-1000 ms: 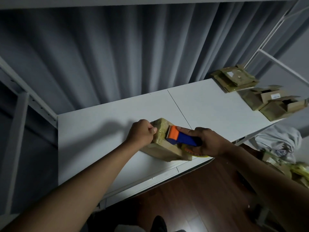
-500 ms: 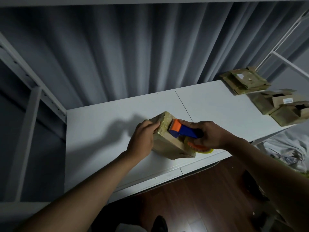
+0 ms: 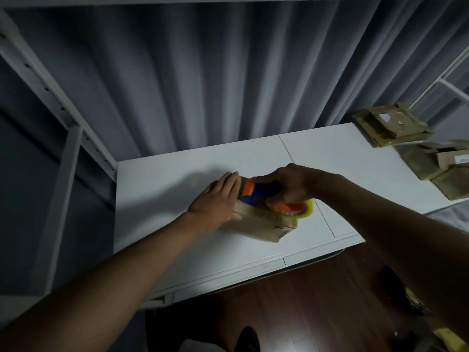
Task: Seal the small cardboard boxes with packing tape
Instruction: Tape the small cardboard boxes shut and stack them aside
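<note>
Near the front edge of the white counter [image 3: 157, 189] sits the small cardboard box [image 3: 258, 224], with a strip of tape along its top. Flat and spread, the left hand [image 3: 215, 199] presses the box's left side to steady it. The right hand [image 3: 289, 184] has its grip curled round the blue-and-orange tape dispenser [image 3: 264, 193], riding on the box top. Taping looks under way; next likely calls for running to the edge and tearing off cleanly. More boxes [image 3: 390, 125] wait far right.
</note>
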